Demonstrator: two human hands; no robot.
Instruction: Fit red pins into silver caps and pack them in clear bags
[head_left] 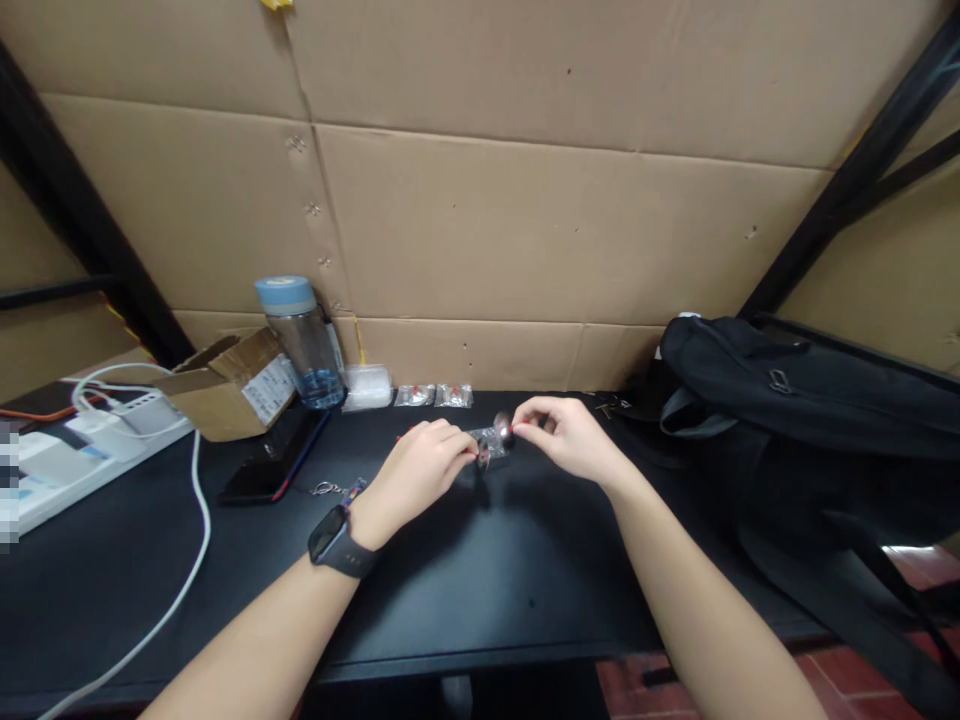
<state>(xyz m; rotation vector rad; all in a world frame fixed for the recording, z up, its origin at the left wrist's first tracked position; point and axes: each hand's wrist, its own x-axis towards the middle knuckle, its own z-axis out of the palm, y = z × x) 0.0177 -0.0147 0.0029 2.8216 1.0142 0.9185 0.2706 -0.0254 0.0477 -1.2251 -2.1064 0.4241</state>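
Note:
Near the middle of the black table, my left hand (429, 462) pinches the edge of a small clear plastic bag (491, 442). A dark watch is on that wrist. To its right, my right hand (564, 436) is closed in a pinch on a small round shiny item (503, 428) with a bit of red, at the bag's right side. Whether this item is partly inside the bag is too small to tell. Behind the hands lie two small clear packets (415, 395) (454, 396) with red spots. Something red shows just behind my left hand.
On the left are a white power strip (112, 450) with cables, an open cardboard box (225, 385), a black phone (274, 460), a bottle (304, 345), clear bags (367, 387) and a keyring (327, 489). A black backpack (802, 430) fills the right; cardboard (480, 230) stands behind.

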